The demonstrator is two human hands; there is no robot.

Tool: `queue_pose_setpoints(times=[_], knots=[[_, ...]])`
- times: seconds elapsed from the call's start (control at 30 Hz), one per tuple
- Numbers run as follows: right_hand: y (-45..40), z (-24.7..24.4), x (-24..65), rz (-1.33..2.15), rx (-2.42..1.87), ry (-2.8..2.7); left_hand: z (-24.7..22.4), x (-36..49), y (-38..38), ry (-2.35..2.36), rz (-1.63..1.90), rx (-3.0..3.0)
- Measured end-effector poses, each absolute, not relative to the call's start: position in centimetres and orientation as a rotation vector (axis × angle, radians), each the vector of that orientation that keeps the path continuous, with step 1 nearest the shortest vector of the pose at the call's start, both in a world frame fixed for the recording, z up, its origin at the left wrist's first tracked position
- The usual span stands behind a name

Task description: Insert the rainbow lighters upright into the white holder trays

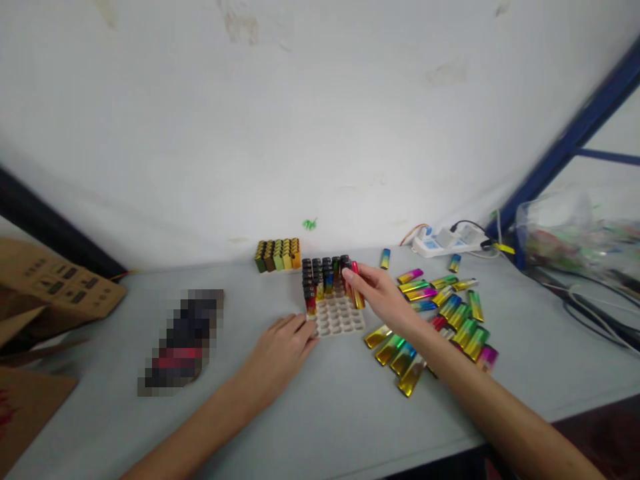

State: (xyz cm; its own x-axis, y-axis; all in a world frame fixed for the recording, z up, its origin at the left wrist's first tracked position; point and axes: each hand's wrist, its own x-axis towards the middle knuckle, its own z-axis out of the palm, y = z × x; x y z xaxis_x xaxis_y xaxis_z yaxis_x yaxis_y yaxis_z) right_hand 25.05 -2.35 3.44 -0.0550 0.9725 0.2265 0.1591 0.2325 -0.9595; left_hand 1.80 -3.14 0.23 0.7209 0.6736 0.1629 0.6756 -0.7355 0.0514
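A white tray (336,321) with rows of round holes lies on the table in front of me. Several lighters (320,277) with black tops stand upright in its back and left rows; its front holes are bare. My left hand (286,341) is closed at the front left corner of the tray, fingers bent against its edge. In my right hand (383,293) a shiny red-and-gold lighter (356,283) is pinched, tilted over the tray's right side. My fingers partly cover its top. Many loose metallic lighters (467,330) lie scattered to the right, under and beyond my forearm.
Behind the tray to the left stands a block of gold and green lighters (278,256). A white power strip (445,240) with cables sits by the wall. A blurred-out dark item (185,340) lies at left, near cardboard boxes (55,280). Plastic bags (575,233) are at right.
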Motion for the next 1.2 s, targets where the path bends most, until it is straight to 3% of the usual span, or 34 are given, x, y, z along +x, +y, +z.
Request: queue_pose_setpoints(times=[0.27, 0.87, 1.2], knots=[[-4.0, 2.1, 23.1, 1.319, -1.024, -1.237, 0.1, 1.8, -3.2, -1.090, -0.315, -2.897], [-4.3, -1.4, 22.7, 0.870, -1.391, -1.277, 0.3, 1.8, -3.4, -1.085, -0.393, -3.051], [-5.0, 0.9, 23.1, 0.819, -1.332, -1.571, 0.0, 1.2, -2.4, -1.072, -0.435, -3.130]])
